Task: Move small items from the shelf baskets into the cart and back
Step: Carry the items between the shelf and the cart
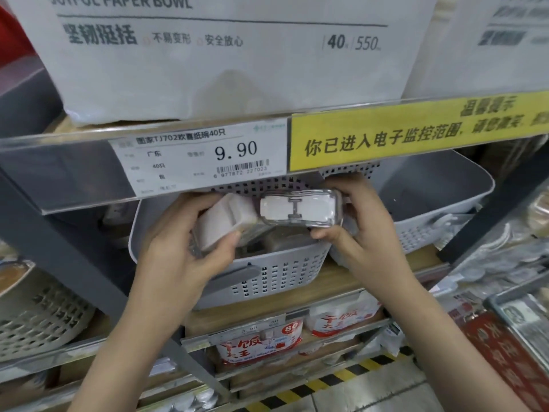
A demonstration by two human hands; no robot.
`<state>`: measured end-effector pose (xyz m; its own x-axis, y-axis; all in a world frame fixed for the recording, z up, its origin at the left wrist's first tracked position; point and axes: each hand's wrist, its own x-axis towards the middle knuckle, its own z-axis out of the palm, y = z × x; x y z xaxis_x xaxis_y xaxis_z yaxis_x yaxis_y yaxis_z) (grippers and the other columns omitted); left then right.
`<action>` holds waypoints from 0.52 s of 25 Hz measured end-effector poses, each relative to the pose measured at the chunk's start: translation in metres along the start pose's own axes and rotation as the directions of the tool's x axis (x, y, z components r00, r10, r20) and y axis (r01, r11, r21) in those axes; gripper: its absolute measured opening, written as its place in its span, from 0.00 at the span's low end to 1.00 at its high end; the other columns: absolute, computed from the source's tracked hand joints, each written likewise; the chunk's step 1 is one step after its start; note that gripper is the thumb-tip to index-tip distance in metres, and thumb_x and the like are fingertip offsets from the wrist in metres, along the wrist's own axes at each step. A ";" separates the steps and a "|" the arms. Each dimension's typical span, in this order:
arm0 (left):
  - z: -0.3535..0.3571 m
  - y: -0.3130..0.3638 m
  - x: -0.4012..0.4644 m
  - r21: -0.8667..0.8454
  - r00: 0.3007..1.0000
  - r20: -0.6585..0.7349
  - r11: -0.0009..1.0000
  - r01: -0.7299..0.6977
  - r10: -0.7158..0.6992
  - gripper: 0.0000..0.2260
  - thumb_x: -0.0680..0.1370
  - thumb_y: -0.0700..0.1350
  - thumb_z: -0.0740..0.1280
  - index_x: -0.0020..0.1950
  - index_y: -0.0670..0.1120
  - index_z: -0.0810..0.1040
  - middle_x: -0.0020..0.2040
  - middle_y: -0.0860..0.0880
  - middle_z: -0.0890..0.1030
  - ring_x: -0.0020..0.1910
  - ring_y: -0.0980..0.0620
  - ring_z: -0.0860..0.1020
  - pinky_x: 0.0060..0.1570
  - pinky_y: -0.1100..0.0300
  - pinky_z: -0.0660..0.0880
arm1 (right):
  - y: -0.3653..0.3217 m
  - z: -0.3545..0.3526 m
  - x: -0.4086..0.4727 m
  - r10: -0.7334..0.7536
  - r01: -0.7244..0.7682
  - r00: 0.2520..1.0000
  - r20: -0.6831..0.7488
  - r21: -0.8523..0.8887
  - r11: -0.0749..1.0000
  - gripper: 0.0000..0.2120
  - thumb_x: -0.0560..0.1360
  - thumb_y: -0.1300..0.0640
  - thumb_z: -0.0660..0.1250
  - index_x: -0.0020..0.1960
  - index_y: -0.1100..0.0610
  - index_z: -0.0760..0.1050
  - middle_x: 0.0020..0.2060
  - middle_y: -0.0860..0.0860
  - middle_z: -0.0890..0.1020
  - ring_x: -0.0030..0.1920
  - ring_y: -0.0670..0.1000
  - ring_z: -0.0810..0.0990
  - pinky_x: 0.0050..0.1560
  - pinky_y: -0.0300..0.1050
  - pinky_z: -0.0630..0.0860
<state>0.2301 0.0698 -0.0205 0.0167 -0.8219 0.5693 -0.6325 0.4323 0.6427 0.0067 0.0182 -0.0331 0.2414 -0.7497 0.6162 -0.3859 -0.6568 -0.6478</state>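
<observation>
left hand (190,248) gripped a white packet (221,223) | right hand (359,224) pinched a clear packet (300,211) | both held just above the grey basket (276,272) on the shelf (335,281)

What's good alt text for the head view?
Two bare hands each hold a small clear-wrapped white packet over a pale grey perforated plastic basket on a shop shelf: left hand, left packet; right hand, right packet. A 9.90 price tag hangs above.

left grip (190,248): fingers curled, holding | right grip (356,230): pinching
</observation>
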 end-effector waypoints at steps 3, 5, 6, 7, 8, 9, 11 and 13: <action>0.005 0.012 -0.022 -0.225 0.994 -0.063 0.972 0.070 -0.086 0.13 0.69 0.52 0.67 0.52 0.64 0.73 0.50 0.67 0.78 0.50 0.67 0.77 0.49 0.75 0.71 | -0.009 -0.012 -0.028 0.035 -0.026 0.990 -0.133 0.072 0.997 0.19 0.75 0.37 0.59 0.57 0.49 0.69 0.51 0.45 0.75 0.52 0.44 0.76 0.50 0.35 0.71; 0.012 0.022 -0.035 -0.367 0.991 -0.078 0.928 0.073 -0.109 0.16 0.67 0.50 0.69 0.53 0.64 0.75 0.51 0.62 0.80 0.51 0.61 0.79 0.49 0.71 0.74 | -0.013 -0.024 -0.050 0.065 -0.042 0.973 -0.220 0.108 0.993 0.17 0.77 0.39 0.58 0.57 0.50 0.69 0.51 0.39 0.75 0.51 0.40 0.76 0.50 0.31 0.70; 0.017 0.028 -0.039 -0.410 0.992 -0.075 0.910 0.062 -0.101 0.17 0.67 0.50 0.70 0.53 0.64 0.76 0.52 0.59 0.81 0.52 0.57 0.79 0.50 0.69 0.75 | -0.015 -0.030 -0.061 0.089 -0.061 0.961 -0.262 0.111 0.992 0.17 0.77 0.39 0.58 0.58 0.50 0.69 0.51 0.35 0.75 0.51 0.37 0.75 0.50 0.28 0.70; 0.025 0.034 -0.041 -0.449 0.994 -0.064 0.892 0.051 -0.089 0.17 0.66 0.49 0.70 0.53 0.64 0.77 0.52 0.56 0.81 0.52 0.54 0.80 0.50 0.66 0.76 | -0.015 -0.038 -0.072 0.119 -0.089 0.945 -0.305 0.110 0.990 0.17 0.77 0.39 0.58 0.58 0.50 0.69 0.51 0.34 0.76 0.52 0.36 0.76 0.50 0.27 0.69; 0.035 0.040 -0.042 -0.484 0.996 -0.044 0.873 0.050 -0.081 0.17 0.66 0.49 0.70 0.54 0.63 0.78 0.52 0.55 0.82 0.52 0.52 0.80 0.50 0.64 0.76 | -0.014 -0.046 -0.083 0.157 -0.124 0.928 -0.339 0.118 0.985 0.18 0.77 0.38 0.58 0.58 0.50 0.69 0.50 0.33 0.77 0.52 0.35 0.76 0.50 0.26 0.70; 0.046 0.046 -0.043 -0.511 0.997 -0.011 0.858 0.061 -0.077 0.17 0.67 0.49 0.70 0.53 0.63 0.78 0.51 0.55 0.82 0.51 0.52 0.80 0.50 0.63 0.76 | -0.012 -0.056 -0.093 0.205 -0.168 0.910 -0.360 0.132 0.977 0.19 0.76 0.37 0.58 0.58 0.50 0.70 0.50 0.34 0.77 0.51 0.36 0.77 0.49 0.26 0.70; 0.074 0.062 -0.043 -0.522 0.996 0.070 0.849 0.081 -0.052 0.16 0.67 0.51 0.69 0.53 0.66 0.77 0.50 0.58 0.81 0.50 0.56 0.79 0.49 0.66 0.75 | -0.008 -0.077 -0.114 0.309 -0.267 0.864 -0.397 0.158 0.951 0.22 0.75 0.36 0.58 0.56 0.52 0.72 0.48 0.37 0.79 0.48 0.38 0.78 0.47 0.28 0.72; 0.107 0.084 -0.042 -0.515 0.990 0.141 0.852 0.097 -0.027 0.15 0.67 0.53 0.68 0.51 0.69 0.77 0.49 0.62 0.80 0.49 0.62 0.77 0.48 0.71 0.72 | -0.002 -0.102 -0.137 0.391 -0.344 0.800 -0.456 0.185 0.920 0.22 0.74 0.34 0.58 0.55 0.49 0.74 0.47 0.38 0.80 0.47 0.38 0.78 0.45 0.28 0.72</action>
<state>0.0937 0.1008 -0.0456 -0.0757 -0.8776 0.4733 -0.1385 0.4793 0.8666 -0.1169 0.1308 -0.0705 -0.3635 -0.8190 0.4439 -0.2737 -0.3615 -0.8913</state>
